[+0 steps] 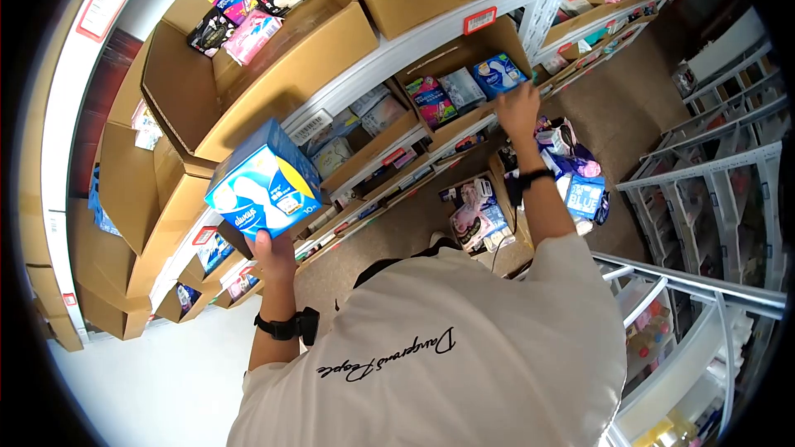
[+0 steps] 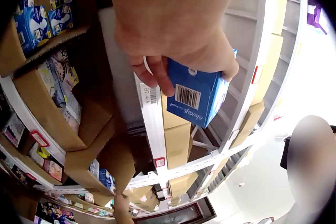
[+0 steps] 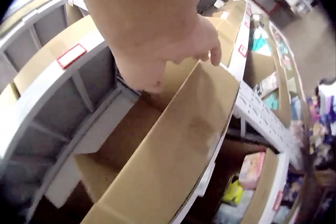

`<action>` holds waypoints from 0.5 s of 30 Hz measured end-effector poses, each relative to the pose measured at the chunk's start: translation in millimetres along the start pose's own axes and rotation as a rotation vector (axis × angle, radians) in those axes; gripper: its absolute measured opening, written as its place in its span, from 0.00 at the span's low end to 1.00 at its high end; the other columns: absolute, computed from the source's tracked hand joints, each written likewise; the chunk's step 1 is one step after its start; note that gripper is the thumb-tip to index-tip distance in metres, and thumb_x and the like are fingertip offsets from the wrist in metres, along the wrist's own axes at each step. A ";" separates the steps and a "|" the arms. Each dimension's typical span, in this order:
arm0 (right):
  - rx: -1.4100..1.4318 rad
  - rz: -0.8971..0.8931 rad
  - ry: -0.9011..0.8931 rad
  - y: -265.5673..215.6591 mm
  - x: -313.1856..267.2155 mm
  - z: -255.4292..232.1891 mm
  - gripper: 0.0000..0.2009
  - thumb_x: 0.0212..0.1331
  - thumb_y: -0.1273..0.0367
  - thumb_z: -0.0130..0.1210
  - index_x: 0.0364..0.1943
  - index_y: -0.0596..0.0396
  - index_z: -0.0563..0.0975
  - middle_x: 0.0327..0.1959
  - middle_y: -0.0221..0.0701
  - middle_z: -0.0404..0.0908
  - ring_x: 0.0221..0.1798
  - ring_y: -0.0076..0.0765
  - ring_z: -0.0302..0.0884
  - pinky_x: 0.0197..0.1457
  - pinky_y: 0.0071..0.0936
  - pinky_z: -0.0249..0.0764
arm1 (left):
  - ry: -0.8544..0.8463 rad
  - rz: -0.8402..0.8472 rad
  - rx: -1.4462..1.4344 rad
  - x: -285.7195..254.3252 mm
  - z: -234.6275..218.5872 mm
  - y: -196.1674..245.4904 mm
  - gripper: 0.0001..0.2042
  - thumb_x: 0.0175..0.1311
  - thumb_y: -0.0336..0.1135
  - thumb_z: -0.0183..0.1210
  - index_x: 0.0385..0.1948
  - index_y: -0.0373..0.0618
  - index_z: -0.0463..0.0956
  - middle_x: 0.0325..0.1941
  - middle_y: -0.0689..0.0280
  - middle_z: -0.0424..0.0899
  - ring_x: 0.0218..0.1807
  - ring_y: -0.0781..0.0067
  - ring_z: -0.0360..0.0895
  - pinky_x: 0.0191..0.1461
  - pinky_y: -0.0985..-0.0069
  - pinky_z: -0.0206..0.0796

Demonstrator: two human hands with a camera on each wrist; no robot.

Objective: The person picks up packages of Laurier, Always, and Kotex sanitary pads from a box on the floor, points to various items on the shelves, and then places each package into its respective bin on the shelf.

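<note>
My left hand (image 1: 275, 255) grips a blue Always box (image 1: 269, 190), thumb on its printed front, in front of the cardboard bins. In the left wrist view, the fingers of that hand (image 2: 178, 40) wrap around the box (image 2: 202, 85), whose barcode side shows. My right hand (image 1: 518, 109) is at the front right corner of a lower cardboard bin (image 1: 451, 128), beside a blue pack (image 1: 498, 74). Seen from the right wrist, this hand (image 3: 163, 58) has its fingers curled over the upper edge of a cardboard bin (image 3: 173, 145); the thumb side reaches inside.
A large bin (image 1: 290, 74) holds several packs at its back. Loose packs lie in a container (image 1: 484, 219) and in a pile (image 1: 580, 174) on the floor. A metal rack (image 1: 704, 167) stands at the right, and a metal rail (image 1: 687, 284) runs near the body.
</note>
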State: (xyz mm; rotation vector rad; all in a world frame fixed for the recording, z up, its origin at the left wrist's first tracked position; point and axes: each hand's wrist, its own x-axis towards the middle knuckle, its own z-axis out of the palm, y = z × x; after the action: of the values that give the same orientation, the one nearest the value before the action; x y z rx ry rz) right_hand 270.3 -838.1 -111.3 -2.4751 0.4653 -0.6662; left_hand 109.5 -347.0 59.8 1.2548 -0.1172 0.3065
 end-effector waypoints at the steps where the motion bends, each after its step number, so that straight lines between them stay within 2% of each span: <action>1: 0.252 0.189 0.088 -3.4 -15.6 6.4 0.31 0.53 0.60 0.62 0.59 0.63 0.69 0.60 0.53 0.66 0.62 0.60 0.66 0.67 0.44 0.63 | 0.020 -0.008 0.009 -3.1 -1.0 0.5 0.39 0.60 0.56 0.61 0.68 0.46 0.55 0.66 0.62 0.69 0.64 0.58 0.71 0.58 0.58 0.72; 2: 0.479 0.293 -0.029 -11.9 -30.6 9.2 0.30 0.54 0.62 0.62 0.55 0.70 0.68 0.59 0.55 0.68 0.62 0.57 0.68 0.63 0.42 0.67 | 0.045 -0.014 0.021 -6.7 -2.9 1.7 0.39 0.60 0.56 0.61 0.68 0.46 0.55 0.65 0.61 0.69 0.63 0.58 0.72 0.57 0.58 0.73; 3: 0.609 0.350 -0.133 -21.5 -45.9 14.7 0.29 0.55 0.62 0.62 0.55 0.70 0.68 0.59 0.54 0.69 0.62 0.54 0.69 0.62 0.40 0.68 | 0.059 -0.021 0.022 -10.6 -9.9 -4.2 0.38 0.60 0.55 0.61 0.67 0.46 0.56 0.65 0.62 0.71 0.62 0.58 0.74 0.54 0.60 0.74; 4: 0.737 0.412 -0.239 -35.2 -57.0 18.8 0.29 0.56 0.62 0.63 0.56 0.69 0.68 0.59 0.54 0.70 0.62 0.51 0.70 0.61 0.38 0.69 | 0.066 -0.097 -0.052 -14.5 -15.1 -5.6 0.38 0.61 0.50 0.64 0.67 0.44 0.54 0.65 0.62 0.68 0.66 0.59 0.69 0.65 0.57 0.67; 5: 0.745 0.409 -0.257 -47.5 -59.0 22.9 0.29 0.56 0.62 0.63 0.56 0.69 0.68 0.59 0.54 0.70 0.62 0.51 0.70 0.61 0.38 0.69 | 0.049 -0.116 -0.038 -17.6 -16.4 -7.1 0.37 0.61 0.51 0.64 0.67 0.45 0.54 0.64 0.62 0.69 0.64 0.59 0.71 0.61 0.58 0.70; 7: 0.788 0.297 -0.099 -75.1 -57.0 13.5 0.29 0.57 0.61 0.62 0.57 0.69 0.68 0.58 0.52 0.72 0.63 0.49 0.69 0.64 0.39 0.66 | 0.036 -0.142 -0.007 -17.7 1.8 -7.4 0.36 0.62 0.51 0.63 0.65 0.45 0.55 0.60 0.61 0.72 0.58 0.61 0.75 0.51 0.61 0.75; 8: 0.793 0.299 -0.105 -75.7 -54.2 19.8 0.29 0.57 0.61 0.62 0.57 0.69 0.68 0.58 0.52 0.72 0.63 0.49 0.69 0.64 0.39 0.66 | -0.004 -0.184 0.021 -16.7 4.3 -5.8 0.35 0.62 0.51 0.62 0.65 0.46 0.56 0.60 0.60 0.72 0.58 0.60 0.75 0.50 0.61 0.75; 10: 0.816 0.362 -0.140 -73.0 -33.5 39.7 0.33 0.58 0.60 0.61 0.61 0.69 0.65 0.60 0.52 0.71 0.64 0.53 0.67 0.67 0.42 0.62 | -0.072 -0.406 -0.036 -13.2 3.1 -2.1 0.35 0.61 0.46 0.65 0.65 0.46 0.56 0.61 0.59 0.72 0.61 0.59 0.73 0.57 0.60 0.73; 11: 0.825 0.393 -0.160 -71.1 -25.5 48.0 0.34 0.58 0.59 0.61 0.63 0.69 0.64 0.61 0.52 0.70 0.65 0.56 0.66 0.68 0.43 0.60 | -0.065 -0.404 -0.035 -12.3 7.4 -0.5 0.35 0.61 0.46 0.65 0.65 0.46 0.56 0.61 0.59 0.72 0.61 0.59 0.73 0.57 0.60 0.73; 12: 0.827 0.389 -0.167 -73.9 -18.6 49.8 0.34 0.58 0.59 0.61 0.63 0.69 0.64 0.61 0.52 0.70 0.65 0.56 0.66 0.68 0.43 0.60 | -0.073 -0.448 -0.063 -11.4 16.5 2.4 0.36 0.58 0.42 0.66 0.65 0.46 0.55 0.62 0.60 0.71 0.62 0.59 0.72 0.61 0.60 0.70; 13: 0.694 0.477 -0.184 -76.6 -12.7 51.3 0.35 0.57 0.60 0.61 0.64 0.69 0.63 0.61 0.53 0.69 0.65 0.57 0.66 0.69 0.44 0.59 | -0.081 -0.492 -0.091 -12.9 21.4 4.2 0.37 0.56 0.38 0.68 0.66 0.46 0.55 0.63 0.61 0.70 0.64 0.59 0.70 0.65 0.59 0.67; 14: 0.559 0.565 -0.198 -78.6 -11.2 51.9 0.36 0.57 0.60 0.61 0.65 0.69 0.62 0.61 0.55 0.69 0.65 0.57 0.65 0.69 0.44 0.59 | -0.077 -0.491 -0.089 -17.0 19.4 3.4 0.37 0.56 0.38 0.68 0.66 0.46 0.55 0.63 0.61 0.70 0.64 0.59 0.70 0.65 0.59 0.67; 15: 0.562 0.566 -0.200 -76.1 -13.7 54.3 0.36 0.57 0.60 0.61 0.65 0.69 0.62 0.61 0.55 0.69 0.65 0.57 0.65 0.69 0.44 0.59 | -0.074 -0.538 -0.123 -21.6 15.6 1.1 0.39 0.53 0.34 0.69 0.66 0.46 0.55 0.64 0.61 0.69 0.65 0.59 0.69 0.68 0.59 0.64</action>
State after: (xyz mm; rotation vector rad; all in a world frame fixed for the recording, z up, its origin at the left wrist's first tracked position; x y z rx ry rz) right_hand 302.7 -749.3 -112.9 -1.7412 0.7408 -0.2599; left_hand 89.8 -365.0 60.2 1.1282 0.1381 -0.2097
